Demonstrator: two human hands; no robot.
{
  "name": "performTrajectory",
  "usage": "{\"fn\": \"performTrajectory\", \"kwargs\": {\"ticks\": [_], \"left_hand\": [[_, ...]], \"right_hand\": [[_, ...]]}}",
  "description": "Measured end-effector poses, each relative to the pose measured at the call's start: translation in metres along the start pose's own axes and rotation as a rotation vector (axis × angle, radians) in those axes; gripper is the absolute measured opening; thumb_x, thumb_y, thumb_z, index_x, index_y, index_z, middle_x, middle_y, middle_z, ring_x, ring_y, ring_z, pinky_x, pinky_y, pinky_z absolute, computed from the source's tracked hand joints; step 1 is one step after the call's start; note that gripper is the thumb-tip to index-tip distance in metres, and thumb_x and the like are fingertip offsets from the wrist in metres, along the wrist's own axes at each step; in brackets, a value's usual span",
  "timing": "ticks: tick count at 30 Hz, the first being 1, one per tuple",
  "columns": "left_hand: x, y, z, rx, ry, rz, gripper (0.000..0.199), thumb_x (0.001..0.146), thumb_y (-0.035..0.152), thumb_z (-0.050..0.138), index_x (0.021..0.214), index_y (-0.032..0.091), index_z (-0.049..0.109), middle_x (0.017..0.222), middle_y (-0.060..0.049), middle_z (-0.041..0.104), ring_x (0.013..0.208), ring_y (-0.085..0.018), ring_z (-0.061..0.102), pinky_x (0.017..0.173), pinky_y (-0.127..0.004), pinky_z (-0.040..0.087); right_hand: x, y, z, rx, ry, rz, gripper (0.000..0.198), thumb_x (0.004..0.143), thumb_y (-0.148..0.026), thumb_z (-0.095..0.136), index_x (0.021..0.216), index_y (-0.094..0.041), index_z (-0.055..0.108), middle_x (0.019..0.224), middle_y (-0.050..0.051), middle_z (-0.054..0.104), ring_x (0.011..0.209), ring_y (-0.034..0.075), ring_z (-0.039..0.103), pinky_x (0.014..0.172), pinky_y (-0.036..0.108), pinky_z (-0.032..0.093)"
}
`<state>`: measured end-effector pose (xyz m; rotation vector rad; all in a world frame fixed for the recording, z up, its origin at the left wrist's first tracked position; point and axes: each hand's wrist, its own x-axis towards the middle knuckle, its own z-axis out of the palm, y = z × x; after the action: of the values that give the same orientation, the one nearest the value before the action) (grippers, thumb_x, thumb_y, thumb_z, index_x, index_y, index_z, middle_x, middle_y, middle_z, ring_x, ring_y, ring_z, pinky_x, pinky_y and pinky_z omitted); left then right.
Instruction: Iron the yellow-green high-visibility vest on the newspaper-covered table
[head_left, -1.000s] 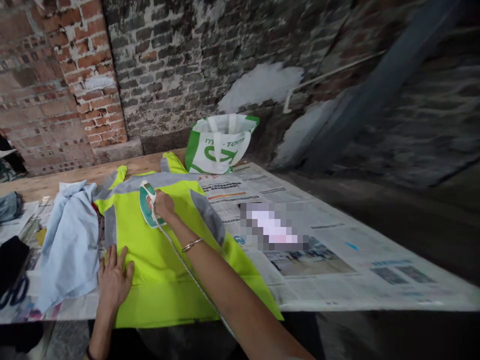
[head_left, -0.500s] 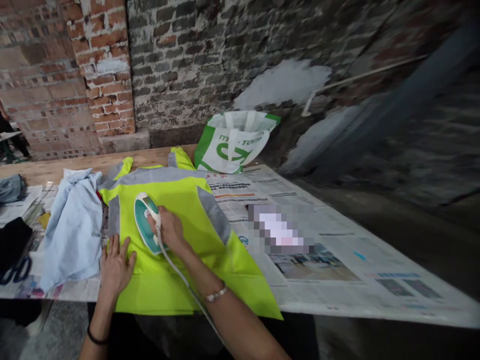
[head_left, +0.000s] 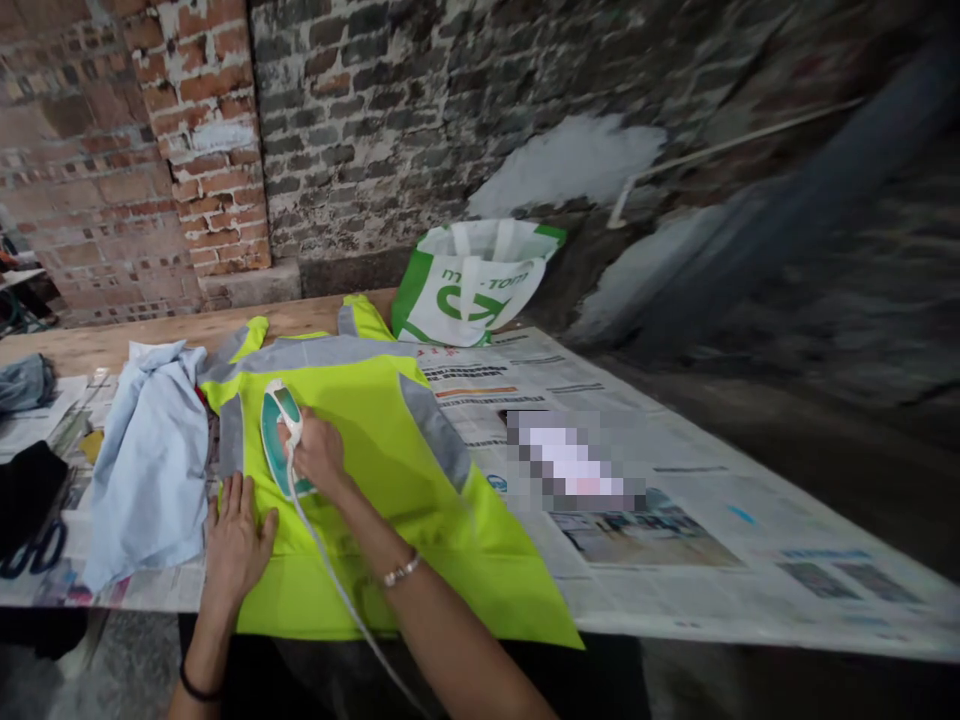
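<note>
A neon yellow safety vest (head_left: 367, 420) with grey reflective bands is spread over the newspaper-covered table. My right hand (head_left: 319, 455) is closed around the handle of a green and white iron (head_left: 273, 440), which rests on the left part of the vest with its tip pointing away from me. From the iron's rear a white cord (head_left: 334, 580) runs back under my right forearm's left side. Flat on the vest's lower left edge lies my left hand (head_left: 238, 545), fingers stretched out and holding nothing.
A crumpled light blue cloth (head_left: 154, 460) lies left of the vest. Farther left are dark-handled scissors (head_left: 34, 550) and a black cloth (head_left: 28, 490). A green and white bag (head_left: 472, 285) stands behind, near the brick wall (head_left: 375, 130). Newspaper (head_left: 675, 470) and a pixelated object (head_left: 570, 460) are at right.
My right hand has slid the iron a little to the left across the vest. My left hand stays flat in nearly the same place, its fingers slightly closer together.
</note>
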<state>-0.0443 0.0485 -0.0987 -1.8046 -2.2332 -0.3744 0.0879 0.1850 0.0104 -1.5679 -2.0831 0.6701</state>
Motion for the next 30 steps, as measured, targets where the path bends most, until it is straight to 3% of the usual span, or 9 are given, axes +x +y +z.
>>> {"fn": "performTrajectory", "kwargs": {"ticks": [3, 5, 14, 17, 26, 30], "left_hand": [[-0.001, 0.0, 0.002, -0.013, 0.012, -0.003, 0.062, 0.102, 0.041, 0.046, 0.154, 0.008, 0.054, 0.163, -0.02, 0.05, 0.154, -0.034, 0.046, 0.125, -0.055, 0.039], [-0.001, 0.0, 0.002, -0.016, 0.007, -0.003, 0.061, 0.102, 0.04, 0.045, 0.153, 0.008, 0.054, 0.163, -0.02, 0.05, 0.153, -0.033, 0.047, 0.125, -0.055, 0.039], [0.003, -0.007, 0.002, 0.007, 0.024, 0.007, 0.061, 0.102, 0.041, 0.044, 0.152, 0.008, 0.055, 0.161, -0.02, 0.052, 0.152, -0.032, 0.049, 0.124, -0.055, 0.041], [0.004, -0.01, 0.003, -0.006, 0.035, 0.016, 0.061, 0.103, 0.041, 0.043, 0.152, 0.006, 0.054, 0.16, -0.021, 0.053, 0.151, -0.032, 0.049, 0.124, -0.053, 0.041], [0.004, -0.01, 0.008, -0.043, 0.054, 0.016, 0.061, 0.102, 0.042, 0.045, 0.152, 0.007, 0.055, 0.16, -0.022, 0.053, 0.151, -0.033, 0.049, 0.123, -0.054, 0.042], [0.004, -0.011, 0.009, -0.031, 0.062, 0.022, 0.062, 0.102, 0.043, 0.046, 0.151, 0.007, 0.055, 0.16, -0.021, 0.053, 0.151, -0.034, 0.049, 0.122, -0.056, 0.043]], "right_hand": [[-0.033, 0.006, 0.002, -0.036, -0.013, 0.024, 0.035, 0.106, -0.044, 0.052, 0.121, -0.015, 0.067, 0.108, 0.016, 0.079, 0.103, 0.027, 0.077, 0.083, 0.031, 0.051], [-0.038, 0.004, 0.002, -0.038, -0.015, 0.04, 0.034, 0.106, -0.043, 0.052, 0.12, -0.016, 0.067, 0.108, 0.016, 0.079, 0.103, 0.027, 0.077, 0.083, 0.03, 0.051], [0.048, -0.028, -0.008, 0.032, 0.008, 0.084, 0.027, 0.104, -0.033, 0.056, 0.122, -0.016, 0.069, 0.12, 0.017, 0.078, 0.112, 0.026, 0.075, 0.084, 0.028, 0.051], [0.053, -0.027, -0.01, 0.032, -0.013, 0.048, 0.027, 0.104, -0.032, 0.057, 0.123, -0.016, 0.068, 0.119, 0.015, 0.078, 0.112, 0.025, 0.075, 0.082, 0.027, 0.051], [-0.026, 0.041, -0.024, -0.083, 0.016, 0.015, 0.026, 0.106, -0.04, 0.054, 0.116, -0.019, 0.066, 0.102, 0.011, 0.079, 0.094, 0.023, 0.075, 0.072, 0.026, 0.046], [-0.015, 0.067, -0.047, -0.108, 0.048, 0.054, 0.025, 0.104, -0.038, 0.058, 0.116, -0.018, 0.067, 0.101, 0.01, 0.079, 0.091, 0.022, 0.074, 0.069, 0.025, 0.042]]}}
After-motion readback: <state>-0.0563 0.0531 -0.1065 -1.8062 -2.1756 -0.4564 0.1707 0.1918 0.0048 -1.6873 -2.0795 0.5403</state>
